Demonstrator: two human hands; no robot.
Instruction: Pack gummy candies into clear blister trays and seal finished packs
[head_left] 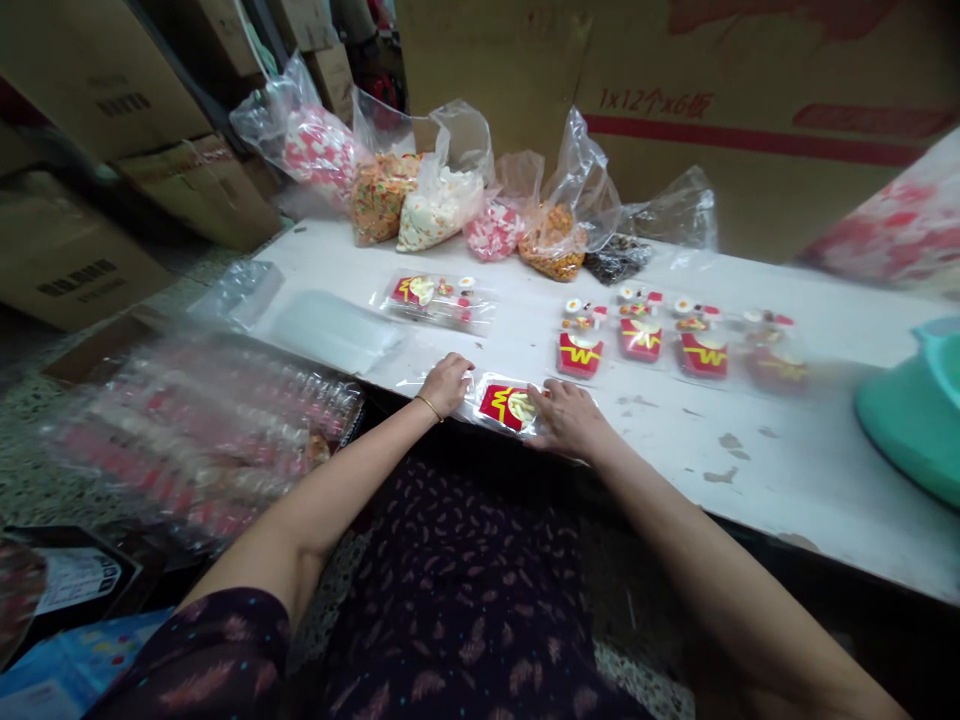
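At the table's front edge lies a small clear plastic bag with a red and yellow toy French fries box [504,405] inside, turned on its side. My left hand [448,385], a thin bracelet at its wrist, has its fingers closed on the bag's left end. The fingers of my right hand [568,418] are bent over the right end, beside the pale fries. A packed bag [439,300] with a similar fries box and small pieces lies farther back. To the right, several red fries boxes [580,355] stand in a row with small food-shaped pieces above them.
Flat empty plastic bags [330,330] lie left on the white table [637,470]. Bags of small pieces [442,208] line its back edge. A carton of packed bags [202,430] sits lower left. A green basin [911,410] is at right, large cardboard boxes [675,60] behind.
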